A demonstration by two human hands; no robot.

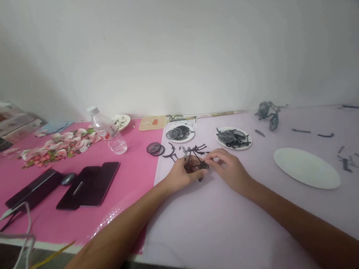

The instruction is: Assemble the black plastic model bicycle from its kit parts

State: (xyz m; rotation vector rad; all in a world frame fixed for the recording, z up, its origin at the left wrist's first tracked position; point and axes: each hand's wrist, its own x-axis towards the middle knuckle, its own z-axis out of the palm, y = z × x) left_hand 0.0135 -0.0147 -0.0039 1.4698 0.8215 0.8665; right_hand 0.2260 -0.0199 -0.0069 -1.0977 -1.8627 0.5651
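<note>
- Model bicycle frame [195, 155]: dark thin plastic, held just above the worktop [213, 220] between both hands.
- Left hand [182, 175]: fingers curled round its lower part.
- Right hand [230, 168]: fingertips pinched on its right end.
- Handling, judged: very light, stiff, brittle; grip the thicker tubes, not the thin struts.

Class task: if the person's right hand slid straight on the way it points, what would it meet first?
The right hand would first meet the dark model frame its fingertips pinch, then the left hand gripping it. Beyond lie two loose black wheels, though depth is unclear.
</note>
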